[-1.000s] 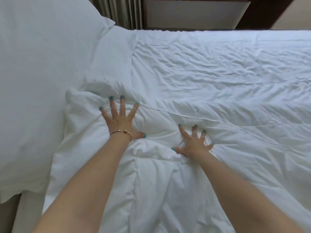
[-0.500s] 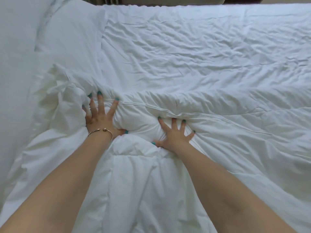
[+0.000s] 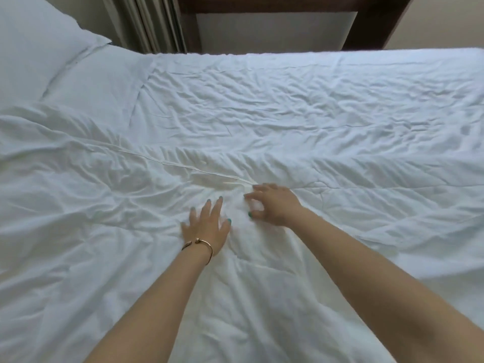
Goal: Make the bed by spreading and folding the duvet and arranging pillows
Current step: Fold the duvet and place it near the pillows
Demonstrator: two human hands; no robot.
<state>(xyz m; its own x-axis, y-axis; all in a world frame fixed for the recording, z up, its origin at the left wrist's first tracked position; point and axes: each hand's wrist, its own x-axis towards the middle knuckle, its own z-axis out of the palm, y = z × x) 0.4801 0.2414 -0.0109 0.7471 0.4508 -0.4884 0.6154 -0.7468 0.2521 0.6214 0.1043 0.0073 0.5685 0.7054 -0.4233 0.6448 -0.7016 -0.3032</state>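
A white duvet [image 3: 110,231] lies spread over the near half of the bed, its folded top edge and seam running across the middle. Beyond it the wrinkled white sheet [image 3: 288,100] is bare. A white pillow [image 3: 34,48] sits at the far left corner. My left hand [image 3: 207,224], with a gold bracelet on the wrist, presses flat on the duvet with its fingers spread. Just to its right, my right hand [image 3: 275,205] has curled fingers and thumb gathering a bit of duvet fabric beside the seam.
Past the bed's far edge stand a dark wooden frame with a pale panel [image 3: 275,30] and a curtain [image 3: 146,24] to its left. A beige wall shows at the far right.
The bunched duvet corner near the pillow now lies flat. Both hands have moved right along the fold, closer together. The right hand's fingers went from spread flat to curled.
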